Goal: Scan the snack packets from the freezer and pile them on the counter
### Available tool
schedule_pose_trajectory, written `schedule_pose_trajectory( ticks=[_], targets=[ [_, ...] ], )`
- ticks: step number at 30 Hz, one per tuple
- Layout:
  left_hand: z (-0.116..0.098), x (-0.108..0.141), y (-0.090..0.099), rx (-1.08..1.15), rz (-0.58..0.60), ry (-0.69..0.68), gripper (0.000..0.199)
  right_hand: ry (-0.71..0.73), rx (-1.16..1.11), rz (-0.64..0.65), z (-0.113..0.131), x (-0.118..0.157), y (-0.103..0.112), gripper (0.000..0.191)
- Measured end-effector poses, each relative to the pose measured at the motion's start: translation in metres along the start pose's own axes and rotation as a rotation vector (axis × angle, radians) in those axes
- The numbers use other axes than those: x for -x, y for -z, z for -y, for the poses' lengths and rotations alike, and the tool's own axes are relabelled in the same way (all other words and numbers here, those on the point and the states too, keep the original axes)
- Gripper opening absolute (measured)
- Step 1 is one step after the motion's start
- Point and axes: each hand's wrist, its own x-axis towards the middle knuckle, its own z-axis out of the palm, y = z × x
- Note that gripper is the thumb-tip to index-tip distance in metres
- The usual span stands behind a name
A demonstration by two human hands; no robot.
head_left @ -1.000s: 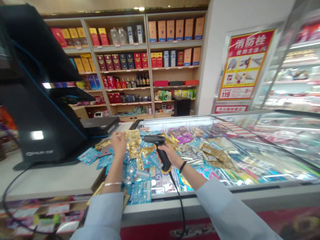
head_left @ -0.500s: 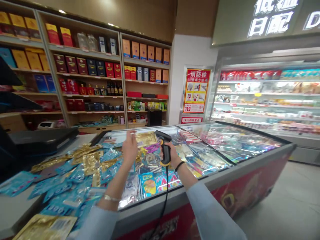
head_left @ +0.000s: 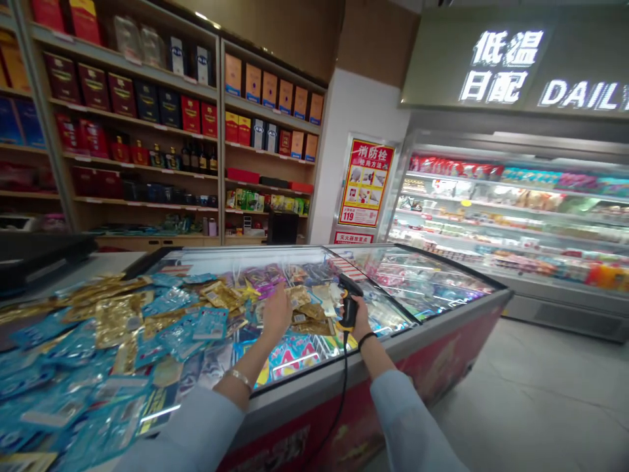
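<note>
Glossy sky-blue foil sachets (head_left: 209, 324) beside crinkled gold foil packets (head_left: 118, 321). A black barcode scanner (head_left: 348, 303) banded in yellow. A pale blue sleeve (head_left: 410, 419). A red freezer panel (head_left: 445, 360) with mottled gold patterning under a grey rim. A red-and-yellow poster (head_left: 365, 183).

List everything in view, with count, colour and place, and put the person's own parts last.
Glass-topped chest freezer: one, grey rim, red front, centre.
Blue foil sachets: many, on counter and freezer glass.
Gold foil sachets: many, on counter and freezer glass.
Pale counter: one, left of freezer.
Black-and-yellow handheld barcode scanner: one, above freezer glass.
Black scanner cable: one, hanging from scanner.
Wooden shelving: one unit, back wall, holding red, navy and orange boxes.
Red-and-yellow poster: one, white wall.
Lit refrigerated display case: one, far right.
Left hand: one, over sachets on glass.
Right hand: one, gripping scanner.
Silver bangle: one, left wrist.
Black wristband: one, right wrist.
Pale blue sleeves: two, on forearms.
</note>
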Motion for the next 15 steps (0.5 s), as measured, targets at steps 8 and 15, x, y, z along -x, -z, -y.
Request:
schedule_pose_trajectory(
  ticks=[8, 15],
  targets=[
    [0.009, 0.004, -0.01, -0.078, 0.135, -0.012, 0.03, 0.005, 0.024, 0.001, -0.002, 0.007, -0.006, 0.022],
    [0.008, 0.001, 0.002, 0.022, 0.212, -0.003, 0.03, -0.027, 0.02, 0.023, -0.001, 0.006, -0.001, 0.022]
  ],
)
